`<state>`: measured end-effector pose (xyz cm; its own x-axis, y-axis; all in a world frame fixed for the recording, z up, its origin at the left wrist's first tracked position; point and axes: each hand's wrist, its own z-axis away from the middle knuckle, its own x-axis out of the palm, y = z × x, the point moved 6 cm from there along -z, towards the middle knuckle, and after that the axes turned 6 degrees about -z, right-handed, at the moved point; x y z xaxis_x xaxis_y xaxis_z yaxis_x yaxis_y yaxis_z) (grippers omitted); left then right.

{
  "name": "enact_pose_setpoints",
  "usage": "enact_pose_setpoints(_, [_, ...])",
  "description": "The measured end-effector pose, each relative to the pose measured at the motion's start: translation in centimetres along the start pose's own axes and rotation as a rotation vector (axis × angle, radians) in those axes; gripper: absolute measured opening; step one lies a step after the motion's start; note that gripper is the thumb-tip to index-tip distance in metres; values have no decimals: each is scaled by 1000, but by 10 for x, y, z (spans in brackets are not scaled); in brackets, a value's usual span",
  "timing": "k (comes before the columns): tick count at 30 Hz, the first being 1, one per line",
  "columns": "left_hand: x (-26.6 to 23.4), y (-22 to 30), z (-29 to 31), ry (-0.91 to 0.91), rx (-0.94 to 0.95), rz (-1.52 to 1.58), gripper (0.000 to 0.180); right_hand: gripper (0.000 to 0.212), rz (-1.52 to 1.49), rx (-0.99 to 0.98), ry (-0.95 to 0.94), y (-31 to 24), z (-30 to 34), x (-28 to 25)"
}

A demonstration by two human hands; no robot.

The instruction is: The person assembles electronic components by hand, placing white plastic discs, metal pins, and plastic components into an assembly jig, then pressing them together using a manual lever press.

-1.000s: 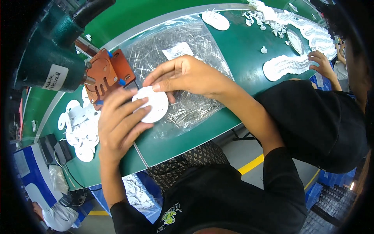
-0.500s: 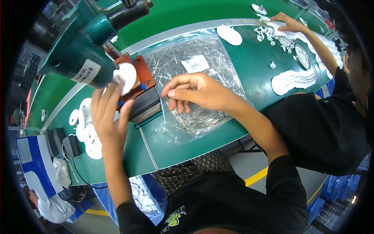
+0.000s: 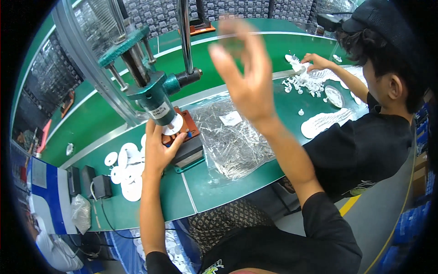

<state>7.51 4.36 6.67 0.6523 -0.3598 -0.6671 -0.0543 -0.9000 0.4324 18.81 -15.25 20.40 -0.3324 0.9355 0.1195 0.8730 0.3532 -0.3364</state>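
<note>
A round white plastic disc lies on the orange fixture, beneath the head of a green press. My left hand is at the disc's near left edge, fingers on one side and thumb on the other, closed about it; the fingertips are partly hidden. My right hand is raised above the bench, blurred by motion, with thumb and fingers apart and nothing visible in it. Under it, a clear plastic bag of thin metal pins lies on the green bench, with a white label on top.
White discs are heaped left of the fixture. Beside them stand black boxes with a cable. At right, a co-worker's hand reaches among small white parts, near a row of stacked discs. A steel column rises behind the press.
My right hand has risen from over the bag of pins to up beside the press column. My left hand stays at the disc under the press. The view has tilted up, showing more of the press.
</note>
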Motion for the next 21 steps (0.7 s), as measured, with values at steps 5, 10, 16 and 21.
enact_pose_setpoints(5, [1,7,-2,-66,4,60,55,28,-44,304,-255,-5,-125,65])
enact_pose_setpoints(10, [-2,-7,2,-69,-28,-11,51,22,-435,472,-178,-43,-83,43])
enact_pose_setpoints(16, [-1,-12,4,-95,-43,106,52,22,-692,262,-52,-84,60,-11])
enact_pose_setpoints(21, [7,-15,7,-58,-81,57,50,33,-590,312,-159,-72,99,-20])
